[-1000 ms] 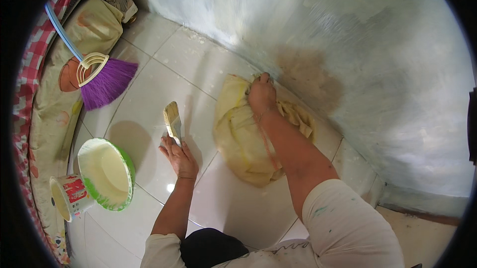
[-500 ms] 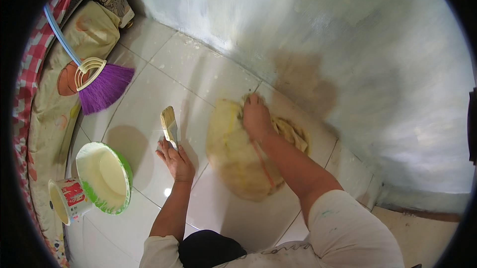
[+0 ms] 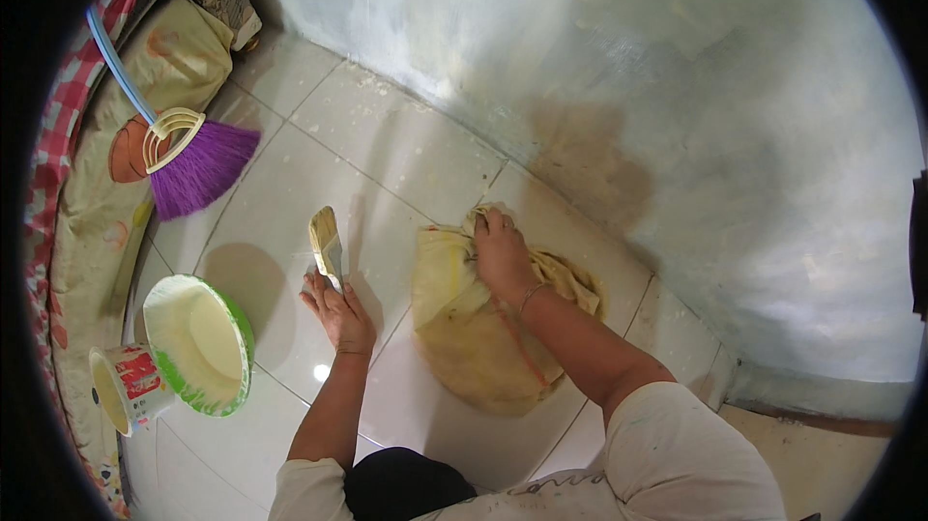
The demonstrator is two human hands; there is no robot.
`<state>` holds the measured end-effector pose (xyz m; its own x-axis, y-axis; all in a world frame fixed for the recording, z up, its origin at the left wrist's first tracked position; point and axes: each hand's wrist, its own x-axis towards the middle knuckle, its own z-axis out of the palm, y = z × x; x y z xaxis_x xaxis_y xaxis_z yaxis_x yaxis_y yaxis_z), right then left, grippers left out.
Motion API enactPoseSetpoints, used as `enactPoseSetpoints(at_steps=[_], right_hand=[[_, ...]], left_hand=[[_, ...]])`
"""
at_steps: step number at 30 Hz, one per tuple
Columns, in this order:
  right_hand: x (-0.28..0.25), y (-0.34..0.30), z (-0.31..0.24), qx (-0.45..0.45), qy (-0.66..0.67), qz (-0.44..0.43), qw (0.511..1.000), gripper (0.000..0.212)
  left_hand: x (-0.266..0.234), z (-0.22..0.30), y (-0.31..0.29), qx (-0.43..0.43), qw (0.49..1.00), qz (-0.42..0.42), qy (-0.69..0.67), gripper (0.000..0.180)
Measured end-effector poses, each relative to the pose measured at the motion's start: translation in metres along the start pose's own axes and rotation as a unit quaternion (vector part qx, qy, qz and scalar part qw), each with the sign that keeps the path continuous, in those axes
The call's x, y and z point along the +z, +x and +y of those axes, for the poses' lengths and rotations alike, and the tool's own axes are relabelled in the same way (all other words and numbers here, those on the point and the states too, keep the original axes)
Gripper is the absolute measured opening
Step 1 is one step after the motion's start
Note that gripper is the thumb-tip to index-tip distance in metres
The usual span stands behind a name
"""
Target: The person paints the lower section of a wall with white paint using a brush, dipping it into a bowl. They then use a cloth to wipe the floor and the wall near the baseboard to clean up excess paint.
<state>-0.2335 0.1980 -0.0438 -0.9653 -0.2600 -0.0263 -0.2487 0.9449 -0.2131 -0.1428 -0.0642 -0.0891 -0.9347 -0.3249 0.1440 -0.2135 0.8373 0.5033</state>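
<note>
My left hand (image 3: 340,316) is closed around the handle of a paintbrush (image 3: 326,239), its pale bristles pointing up and away from me. With my right hand (image 3: 504,255) I grip the bunched far edge of a stained yellowish sack (image 3: 483,347), which has a red stripe and a yellow one. The crumpled sack lies on the tiles in front of me, and part of it is hidden under my right forearm. Left of the brush stands a green-rimmed basin (image 3: 215,337) with cream paint in it and streaked down its side.
A paint-smeared bucket (image 3: 123,388) stands tilted against the basin. A purple broom (image 3: 206,168) leans at the far left beside a mattress (image 3: 92,260) with a patterned cover. The grey-white wall (image 3: 696,86) runs along the right. White specks dot the tiled floor (image 3: 348,125).
My right hand has come slightly nearer to me, bringing the sack with it; the sack was blurred by motion and now shows sharply. My left hand and the paintbrush have hardly shifted.
</note>
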Motion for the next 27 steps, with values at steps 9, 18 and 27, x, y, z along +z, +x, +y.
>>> enactPoseSetpoints(at_steps=[9,18,27], right_hand=[[-0.005,0.086,0.016,0.126,-0.041,0.143,0.981,0.045],[0.001,0.043,-0.064,-0.086,-0.004,0.013,0.996,0.054],[0.021,0.117,-0.066,0.015,-0.055,-0.006,0.998,0.057]], left_hand=[[0.004,0.025,0.008,0.014,0.999,-0.005,-0.042,0.045],[-0.006,0.008,0.002,0.015,0.998,-0.006,-0.068,0.048],[-0.007,0.007,0.0,0.018,0.998,0.005,-0.061,0.05]])
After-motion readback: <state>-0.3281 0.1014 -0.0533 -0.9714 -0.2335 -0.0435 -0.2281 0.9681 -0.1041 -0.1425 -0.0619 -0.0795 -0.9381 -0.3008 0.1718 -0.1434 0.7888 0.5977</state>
